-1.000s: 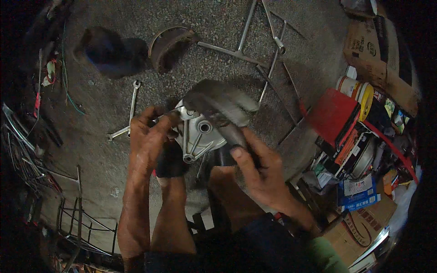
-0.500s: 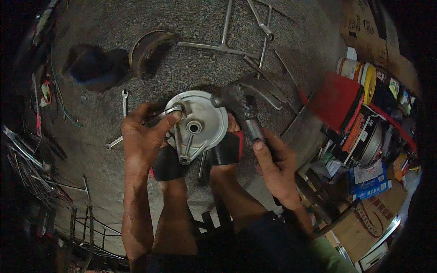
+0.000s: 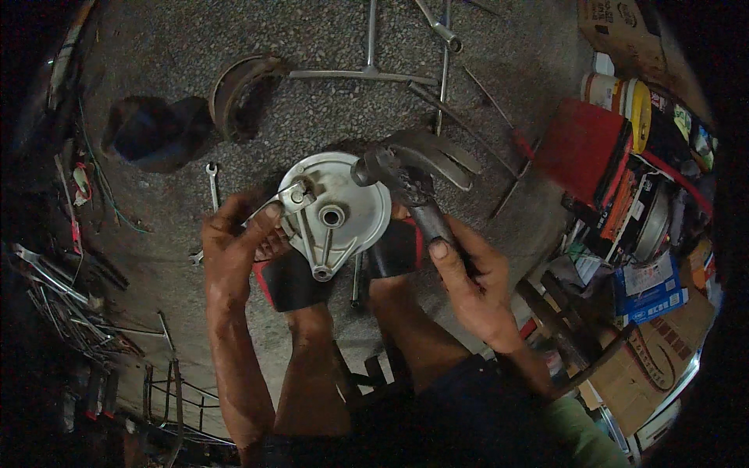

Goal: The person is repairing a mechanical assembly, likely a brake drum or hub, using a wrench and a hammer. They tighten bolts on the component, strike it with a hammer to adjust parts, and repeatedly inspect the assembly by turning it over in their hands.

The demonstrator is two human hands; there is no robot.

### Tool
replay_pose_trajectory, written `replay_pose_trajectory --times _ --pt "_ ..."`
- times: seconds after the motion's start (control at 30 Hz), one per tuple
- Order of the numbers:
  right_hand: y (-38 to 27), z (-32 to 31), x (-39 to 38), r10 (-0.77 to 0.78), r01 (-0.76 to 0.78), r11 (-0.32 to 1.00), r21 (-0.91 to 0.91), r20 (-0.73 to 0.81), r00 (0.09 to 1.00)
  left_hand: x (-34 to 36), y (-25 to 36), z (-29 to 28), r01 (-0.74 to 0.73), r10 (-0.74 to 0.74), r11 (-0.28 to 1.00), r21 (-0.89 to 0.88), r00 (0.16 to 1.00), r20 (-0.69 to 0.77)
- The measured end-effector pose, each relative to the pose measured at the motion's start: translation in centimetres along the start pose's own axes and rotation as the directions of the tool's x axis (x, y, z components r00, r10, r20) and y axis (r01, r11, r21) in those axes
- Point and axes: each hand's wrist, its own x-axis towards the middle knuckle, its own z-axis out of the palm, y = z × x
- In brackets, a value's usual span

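Observation:
A round silver drum brake plate (image 3: 360, 199) sits between my feet, with a hole at its centre and a ribbed arm pointing toward me. My left hand (image 3: 238, 243) is closed at its left side, thumb and fingers pinching the small metal brake lever (image 3: 292, 198) on the plate. In my right hand (image 3: 477, 282) is a claw hammer (image 3: 407, 181), gripped by its dark handle close below the head. The hammer's striking face hangs over the plate's upper right rim; I cannot tell whether they touch. Its claw points away to the right.
Curved brake shoes (image 3: 242, 90) and a dark cap-like bundle (image 3: 160, 132) lie beyond the plate. A spanner (image 3: 212, 186) is left of it. Metal tubing (image 3: 363, 75) lies at the far side. Boxes, tubs and a red case (image 3: 581, 152) crowd the right; metal rods (image 3: 58, 292) pile up left.
My left thumb has slid back down the lever, uncovering its pivot end. The hammer head has shifted slightly left over the plate. The whole view has moved a little.

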Motion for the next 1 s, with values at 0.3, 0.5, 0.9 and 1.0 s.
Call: replay_pose_trajectory --times 0.3,0.5,0.9,1.0 --pt "0.1 1.1 -0.4 -0.441 0.477 0.844 -0.244 0.188 0.877 -1.5 1.2 0.8 0.069 -0.075 0.996 -0.053 0.989 -0.125" --pt "-0.4 3.0 0.1 -0.499 0.574 0.709 -0.410 0.285 0.819 -1.3 0.4 1.0 0.015 -0.033 0.996 -0.090 0.979 -0.203" --pt "-1.1 3.4 0.1 -0.462 0.557 0.673 -0.487 0.313 0.830 -1.3 0.3 1.0 0.020 -0.032 0.998 -0.064 0.981 -0.192" --pt "-1.4 3.0 0.0 -0.459 0.558 0.703 -0.441 0.319 0.829 -1.5 -0.3 1.3 -0.040 0.004 0.987 -0.155 0.974 -0.228"
